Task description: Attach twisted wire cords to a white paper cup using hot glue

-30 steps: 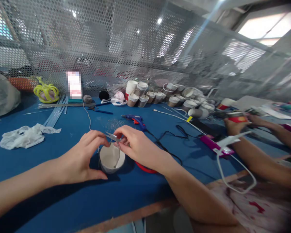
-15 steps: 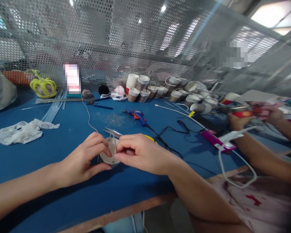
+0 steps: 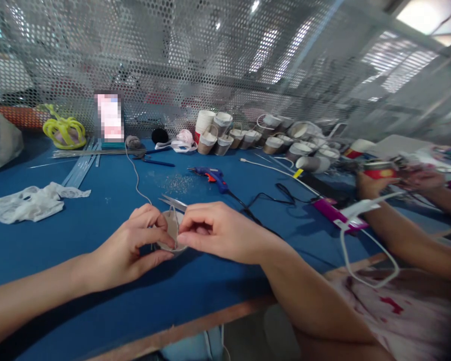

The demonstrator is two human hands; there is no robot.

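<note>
A small pale cup (image 3: 172, 231) stands on the blue table between my hands, its opening facing up. My left hand (image 3: 141, 240) grips its near left side, thumb outside and fingers over the rim. My right hand (image 3: 220, 233) pinches a grey yarn strand (image 3: 177, 220) at the cup's right inner wall; the fingertips partly cover it. Beyond the cup, yarn leads back to a grey yarn ball (image 3: 134, 142). Just behind my right hand, scissor blades (image 3: 175, 202) point left, their handles hidden by the hand.
A blue hot glue gun (image 3: 212, 178) lies ahead, its cord trailing right. Farther back stand several wrapped cups (image 3: 223, 133). White lace (image 3: 35, 203) and clear glue sticks (image 3: 80, 165) lie left. At right, another person's hand (image 3: 372, 185) holds a red cup near a purple power strip (image 3: 334, 213).
My left fingers have reached a little farther into the cup, towards my right fingertips. My right hand keeps its pinch on the yarn. The view has shifted slightly.
</note>
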